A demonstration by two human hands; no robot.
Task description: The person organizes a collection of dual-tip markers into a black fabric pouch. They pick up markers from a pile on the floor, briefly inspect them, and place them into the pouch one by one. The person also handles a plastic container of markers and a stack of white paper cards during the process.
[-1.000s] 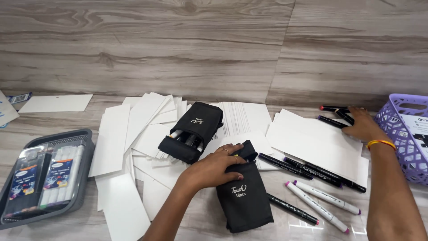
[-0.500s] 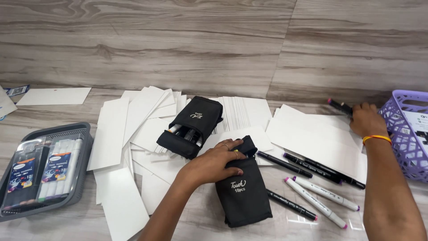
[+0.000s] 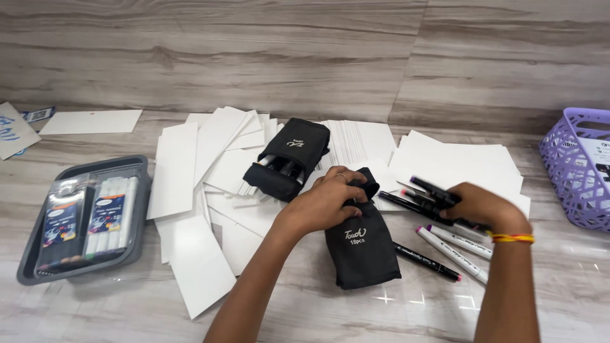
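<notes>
Head view. The left hand is closed over the open top of a black fabric marker pouch that lies flat on the grey wood-patterned table; its mouth is gripped between fingers and thumb. The right hand is curled round a small bundle of black-barrelled markers, held just beside the pouch mouth and above the sheets; the exact number held cannot be told, as the fingers cover part of them.

Work done, as judged: a second black fabric pouch, lying on the scattered white paper sheets, is seen stocked with markers at its open end. Work left, as judged: the bundle in the right hand is not yet inside the near pouch, and three loose markers are noted on the table to its right, two white-barrelled markers and one black marker with a pink end.

Also recorded: a grey plastic tray with two packaged marker sets at the left, and a lilac plastic basket at the right edge.
</notes>
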